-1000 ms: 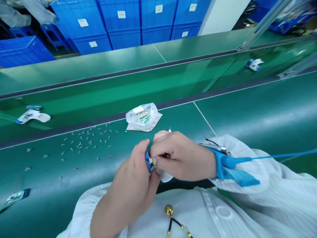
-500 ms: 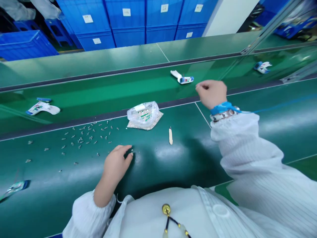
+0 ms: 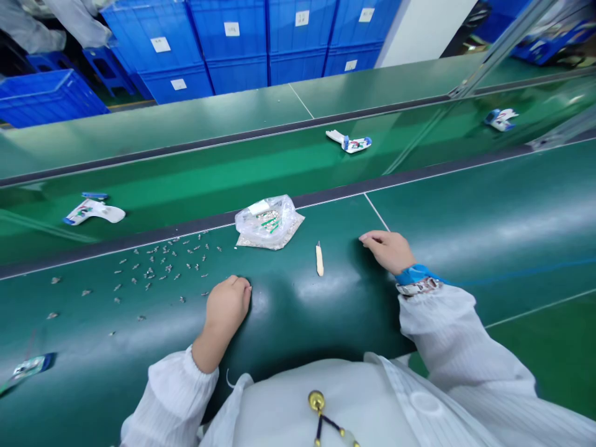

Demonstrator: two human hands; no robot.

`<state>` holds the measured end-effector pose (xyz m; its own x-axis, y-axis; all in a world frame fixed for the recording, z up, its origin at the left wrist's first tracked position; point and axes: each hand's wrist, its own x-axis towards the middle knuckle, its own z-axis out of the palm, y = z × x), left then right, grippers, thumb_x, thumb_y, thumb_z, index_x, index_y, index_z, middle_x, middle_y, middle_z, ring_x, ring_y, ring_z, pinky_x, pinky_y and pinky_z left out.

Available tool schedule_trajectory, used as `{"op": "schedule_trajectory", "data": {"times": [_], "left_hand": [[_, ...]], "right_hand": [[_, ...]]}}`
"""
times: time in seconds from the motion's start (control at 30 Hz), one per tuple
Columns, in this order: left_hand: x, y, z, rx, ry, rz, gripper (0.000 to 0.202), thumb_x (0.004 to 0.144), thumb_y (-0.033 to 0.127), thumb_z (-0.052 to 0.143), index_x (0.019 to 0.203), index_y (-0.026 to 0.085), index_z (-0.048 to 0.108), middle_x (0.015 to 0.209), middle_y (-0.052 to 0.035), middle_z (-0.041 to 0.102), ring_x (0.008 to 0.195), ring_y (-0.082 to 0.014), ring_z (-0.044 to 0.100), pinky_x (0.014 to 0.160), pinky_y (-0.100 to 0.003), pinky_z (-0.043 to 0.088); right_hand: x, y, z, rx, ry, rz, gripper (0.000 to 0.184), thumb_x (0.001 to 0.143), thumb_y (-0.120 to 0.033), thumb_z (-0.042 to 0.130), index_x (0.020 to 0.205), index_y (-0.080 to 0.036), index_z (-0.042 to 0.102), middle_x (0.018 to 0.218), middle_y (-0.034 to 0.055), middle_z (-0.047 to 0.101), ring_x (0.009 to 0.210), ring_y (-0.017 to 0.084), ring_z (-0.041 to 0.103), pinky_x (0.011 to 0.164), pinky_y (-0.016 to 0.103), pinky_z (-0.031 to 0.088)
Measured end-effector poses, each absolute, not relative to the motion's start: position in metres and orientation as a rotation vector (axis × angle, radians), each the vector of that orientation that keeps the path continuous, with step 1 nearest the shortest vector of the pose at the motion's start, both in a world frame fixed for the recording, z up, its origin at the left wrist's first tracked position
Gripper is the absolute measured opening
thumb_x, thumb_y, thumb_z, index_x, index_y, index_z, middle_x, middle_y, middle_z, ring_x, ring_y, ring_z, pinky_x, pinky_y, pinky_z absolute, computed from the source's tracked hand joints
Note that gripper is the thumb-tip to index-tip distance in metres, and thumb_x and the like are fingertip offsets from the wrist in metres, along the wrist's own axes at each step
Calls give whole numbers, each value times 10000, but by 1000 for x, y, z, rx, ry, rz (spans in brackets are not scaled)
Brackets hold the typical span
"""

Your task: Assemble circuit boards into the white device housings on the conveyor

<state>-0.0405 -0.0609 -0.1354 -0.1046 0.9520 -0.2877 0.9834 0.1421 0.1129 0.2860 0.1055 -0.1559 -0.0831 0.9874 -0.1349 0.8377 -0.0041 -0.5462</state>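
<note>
My left hand (image 3: 228, 305) rests curled on the green work surface (image 3: 326, 310), holding nothing visible, just right of several scattered small metal parts (image 3: 162, 264). My right hand (image 3: 387, 251) lies on the same surface with its fingers loosely extended and nothing visible in them. Between my hands stand a small cream-coloured stick (image 3: 319, 259) and a clear plastic bag of small parts (image 3: 269, 223). A blue wrist strap (image 3: 416, 275) circles my right wrist.
A green conveyor belt (image 3: 223, 177) runs behind a dark rail and carries several white-and-blue moulded pieces, one of them (image 3: 352, 143). A small circuit-board-like piece (image 3: 30, 366) lies at the near left. Stacked blue crates (image 3: 228, 43) stand beyond the belts.
My hands have parted, and the white-and-blue piece they held is gone from them. My right hand has come back from over the belt to the near surface. The pieces on the belt sit further right.
</note>
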Motion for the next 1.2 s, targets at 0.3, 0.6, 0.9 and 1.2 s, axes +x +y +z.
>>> {"op": "schedule_trajectory", "data": {"times": [0.3,0.6,0.9,1.2], "left_hand": [[-27,5,-86,2022,2185,231,176,927,274,510,900,145,627,911,-33,650,868,-166,620,786,-363,509],[-50,43,-87,1941,2357,345,219,924,309,525,1041,155,627,1028,-54,663,959,-189,629,838,-398,516],[-87,9,-112,1885,2386,-193,252,899,356,557,1055,168,617,1063,-66,642,952,-195,618,848,-421,509],[-75,18,-111,2046,2300,-491,262,896,357,560,1049,150,610,1062,-68,634,969,-209,609,858,-441,494]], "right_hand": [[273,92,-170,-1916,-1961,591,321,796,-360,464,777,-176,726,759,76,712,704,202,617,595,280,399],[272,90,-173,-1852,-1983,534,288,795,-342,470,730,-203,714,761,59,717,728,193,622,632,274,424],[272,90,-173,-1876,-2000,537,291,803,-340,465,752,-199,713,783,70,711,739,202,622,628,282,420],[271,91,-174,-1878,-1995,536,288,802,-342,469,747,-193,710,778,71,708,744,202,625,643,286,430]]}}
